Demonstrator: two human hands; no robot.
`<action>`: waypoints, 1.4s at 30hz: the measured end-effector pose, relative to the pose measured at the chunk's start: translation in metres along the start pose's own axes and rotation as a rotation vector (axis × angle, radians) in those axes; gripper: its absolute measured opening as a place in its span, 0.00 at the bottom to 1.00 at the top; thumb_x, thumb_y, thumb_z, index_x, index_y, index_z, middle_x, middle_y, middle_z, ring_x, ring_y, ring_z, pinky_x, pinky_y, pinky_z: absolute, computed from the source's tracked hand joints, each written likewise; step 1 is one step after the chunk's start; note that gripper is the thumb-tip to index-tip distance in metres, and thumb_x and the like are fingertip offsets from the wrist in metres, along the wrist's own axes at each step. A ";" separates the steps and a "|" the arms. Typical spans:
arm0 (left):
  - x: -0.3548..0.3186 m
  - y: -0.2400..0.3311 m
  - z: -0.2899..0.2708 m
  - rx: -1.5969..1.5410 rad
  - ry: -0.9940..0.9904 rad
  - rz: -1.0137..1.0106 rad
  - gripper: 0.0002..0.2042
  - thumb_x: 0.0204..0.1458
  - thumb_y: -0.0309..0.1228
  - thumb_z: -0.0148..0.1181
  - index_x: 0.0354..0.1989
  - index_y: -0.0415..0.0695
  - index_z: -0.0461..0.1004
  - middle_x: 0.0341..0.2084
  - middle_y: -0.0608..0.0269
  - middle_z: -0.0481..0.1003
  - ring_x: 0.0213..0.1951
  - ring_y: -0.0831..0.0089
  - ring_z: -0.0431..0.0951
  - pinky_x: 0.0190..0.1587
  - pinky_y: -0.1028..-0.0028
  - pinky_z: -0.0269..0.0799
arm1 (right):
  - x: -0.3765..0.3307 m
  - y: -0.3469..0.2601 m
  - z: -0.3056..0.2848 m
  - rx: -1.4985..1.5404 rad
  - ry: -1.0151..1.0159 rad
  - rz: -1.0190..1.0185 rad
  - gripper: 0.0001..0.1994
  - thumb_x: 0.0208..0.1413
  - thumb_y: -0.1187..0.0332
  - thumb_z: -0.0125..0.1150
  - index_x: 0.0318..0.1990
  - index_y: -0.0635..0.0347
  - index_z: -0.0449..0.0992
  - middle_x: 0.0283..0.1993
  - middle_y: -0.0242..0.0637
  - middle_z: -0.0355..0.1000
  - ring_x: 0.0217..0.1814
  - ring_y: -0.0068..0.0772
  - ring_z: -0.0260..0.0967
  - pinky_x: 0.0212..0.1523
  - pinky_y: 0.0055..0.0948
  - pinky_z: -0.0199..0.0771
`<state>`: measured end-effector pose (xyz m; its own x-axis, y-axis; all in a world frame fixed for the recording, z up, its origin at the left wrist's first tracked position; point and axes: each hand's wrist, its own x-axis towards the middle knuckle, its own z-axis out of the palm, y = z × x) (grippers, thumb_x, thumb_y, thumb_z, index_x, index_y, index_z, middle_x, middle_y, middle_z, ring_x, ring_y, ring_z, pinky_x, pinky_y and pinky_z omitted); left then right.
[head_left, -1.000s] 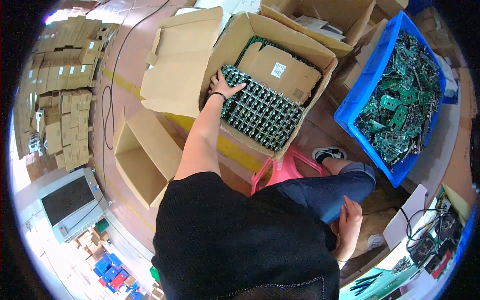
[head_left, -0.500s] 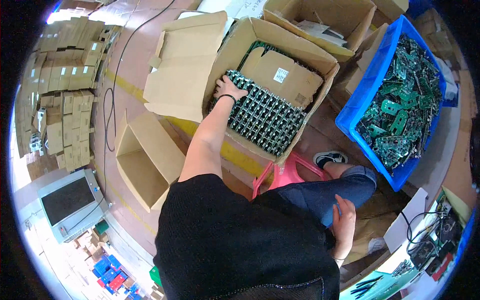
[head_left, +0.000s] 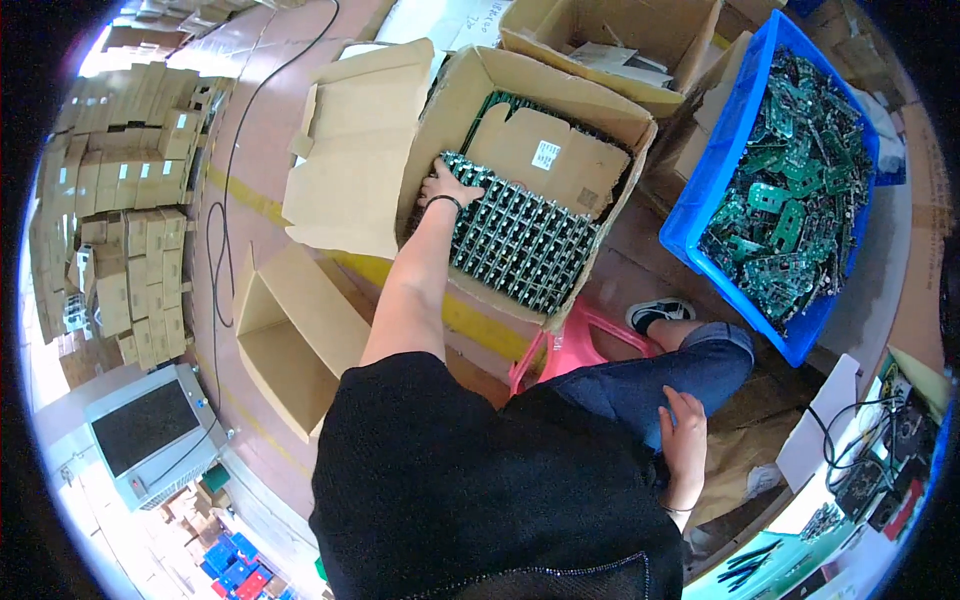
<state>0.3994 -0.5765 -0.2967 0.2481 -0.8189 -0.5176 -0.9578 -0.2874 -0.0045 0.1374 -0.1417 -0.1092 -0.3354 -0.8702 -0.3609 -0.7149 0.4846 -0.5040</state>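
An open cardboard box [head_left: 432, 135] stands ahead of me. Inside it, packed rows of small circuit boards [head_left: 525, 240] fill the near side. My left hand [head_left: 447, 187] touches their left end, thumb spread over the boards and fingers at the box's left wall; the fingertips are partly hidden. A flat cardboard piece [head_left: 515, 150] with a white label lies behind these rows, and green board edges show beyond it. By my right thigh, my right hand [head_left: 685, 440] hangs with loosely extended fingers, holding nothing.
A blue crate [head_left: 690, 210] heaped with green circuit boards stands at the right. A pink stool [head_left: 572, 350] is just below the box. An open carton [head_left: 290, 355] sits at left, another [head_left: 610, 35] behind. A black cable [head_left: 232, 140] crosses the floor.
The view has shifted a little, so the box and blue crate appear farther left. My left hand stays at the same end of the boards; my right hand stays by my thigh.
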 end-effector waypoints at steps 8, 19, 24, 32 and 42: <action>0.002 -0.009 -0.008 0.029 -0.016 0.066 0.58 0.27 0.49 0.73 0.66 0.53 0.38 0.61 0.45 0.55 0.62 0.51 0.57 0.61 0.49 0.52 | 0.007 -0.002 0.007 0.010 -0.002 -0.061 0.15 0.49 0.74 0.57 0.47 0.63 0.74 0.39 0.46 0.70 0.42 0.49 0.67 0.45 0.42 0.67; -0.036 0.018 -0.045 -0.092 0.236 0.261 0.57 0.26 0.46 0.75 0.66 0.52 0.42 0.58 0.49 0.59 0.60 0.51 0.60 0.59 0.49 0.56 | 0.000 0.008 0.004 0.005 0.016 -0.029 0.15 0.50 0.74 0.55 0.46 0.63 0.74 0.39 0.46 0.70 0.42 0.49 0.66 0.45 0.41 0.68; -0.046 0.033 -0.061 -0.102 0.429 0.465 0.55 0.27 0.45 0.74 0.65 0.50 0.45 0.55 0.51 0.61 0.57 0.52 0.62 0.55 0.50 0.58 | -0.001 0.004 0.006 0.009 0.024 -0.029 0.15 0.49 0.74 0.56 0.46 0.63 0.74 0.39 0.46 0.70 0.43 0.49 0.66 0.46 0.41 0.67; -0.064 0.026 -0.069 0.045 0.578 0.892 0.53 0.26 0.40 0.74 0.65 0.49 0.48 0.54 0.50 0.61 0.57 0.52 0.61 0.55 0.53 0.57 | -0.004 0.014 0.015 0.069 0.100 -0.075 0.14 0.48 0.76 0.56 0.44 0.64 0.75 0.38 0.47 0.70 0.42 0.50 0.66 0.44 0.41 0.68; -0.071 0.020 -0.066 -0.054 0.739 0.894 0.53 0.26 0.37 0.74 0.66 0.48 0.47 0.52 0.50 0.61 0.56 0.52 0.61 0.57 0.54 0.54 | -0.010 0.015 0.016 0.065 0.140 -0.073 0.13 0.47 0.77 0.56 0.43 0.65 0.75 0.39 0.45 0.69 0.42 0.48 0.66 0.44 0.40 0.68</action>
<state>0.3722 -0.5568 -0.2030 -0.4729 -0.8256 0.3079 -0.8309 0.5341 0.1558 0.1403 -0.1243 -0.1254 -0.3692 -0.9050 -0.2112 -0.7006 0.4204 -0.5765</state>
